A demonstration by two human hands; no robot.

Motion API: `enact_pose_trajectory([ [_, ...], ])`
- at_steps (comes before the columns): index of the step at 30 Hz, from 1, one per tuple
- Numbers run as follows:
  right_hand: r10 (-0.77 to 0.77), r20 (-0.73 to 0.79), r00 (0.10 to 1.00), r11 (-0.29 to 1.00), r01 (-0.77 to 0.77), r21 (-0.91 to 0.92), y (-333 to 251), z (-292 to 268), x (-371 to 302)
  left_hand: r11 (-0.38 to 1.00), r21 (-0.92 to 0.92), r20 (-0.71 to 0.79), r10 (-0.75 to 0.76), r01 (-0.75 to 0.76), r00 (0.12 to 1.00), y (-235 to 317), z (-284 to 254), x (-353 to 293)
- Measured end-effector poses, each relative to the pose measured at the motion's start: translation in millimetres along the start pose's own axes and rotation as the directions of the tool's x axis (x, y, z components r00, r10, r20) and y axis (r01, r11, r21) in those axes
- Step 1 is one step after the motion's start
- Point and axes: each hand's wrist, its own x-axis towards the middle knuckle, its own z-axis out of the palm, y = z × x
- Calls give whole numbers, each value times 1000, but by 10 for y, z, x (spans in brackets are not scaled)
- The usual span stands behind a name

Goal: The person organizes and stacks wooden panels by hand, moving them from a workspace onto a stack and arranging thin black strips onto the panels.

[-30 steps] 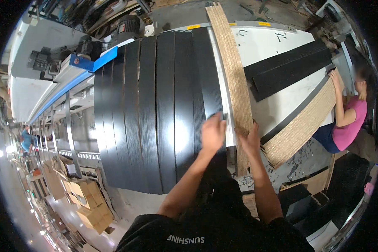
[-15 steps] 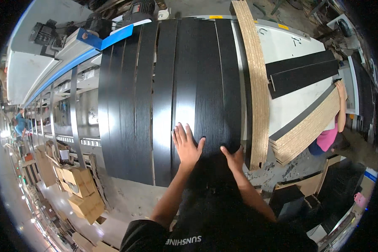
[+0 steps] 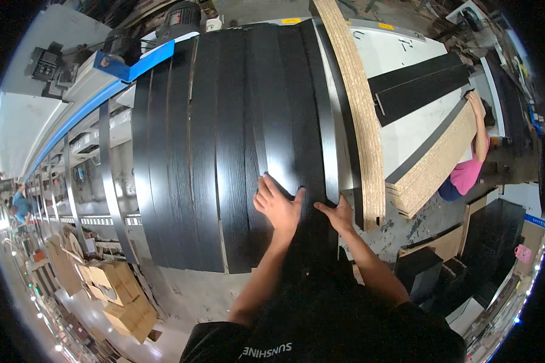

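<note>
Board row under the hands: spread boards, waiting stacks

The right hand (image 3: 336,213) is grasping the right edge of a black board (image 3: 313,145), its thumb resting on top and its fingers curling over the side. The left hand (image 3: 278,206) is lying near the board's near end, thumb spread from bent fingers; whether it is gripping or only pressing, one cannot tell. The board itself is stretching away beyond both sets of fingertips.

Progress, as judged from the layout: the spreading is appearing well advanced, since a row of black boards (image 3: 203,151) is lying side by side, filling the space left of the left fingers. The board in hand is seeming not quite settled, and material is remaining in piles right of the right fingers.

Counts: about eight boards are making up the row, glare and overlaps leaving the figure uncertain. Just right of the right fingers, one long stack (image 3: 360,115) is showing its tan edges; farther right, one slanting stack (image 3: 436,160) is lying under a co-worker's hand (image 3: 475,103). Their layers are being too fine to count. Beyond the right fingertips, two dark boards (image 3: 421,88) are lying together on one white table (image 3: 375,51). Well left of the left fingers, at least two cardboard boxes (image 3: 112,281) are standing on the floor
</note>
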Motion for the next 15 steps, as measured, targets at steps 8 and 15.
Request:
enact_pose_trajectory([
  [8, -28, 34, 999, 996, 25, 88, 18, -93, 97, 998, -2, -89, -67, 67, 994, 149, 115, -65],
  [15, -21, 166, 986, 962, -25, 273, -244, -239, -81, 999, 6, -59, 32, -32, 998, -95, -55, -72],
])
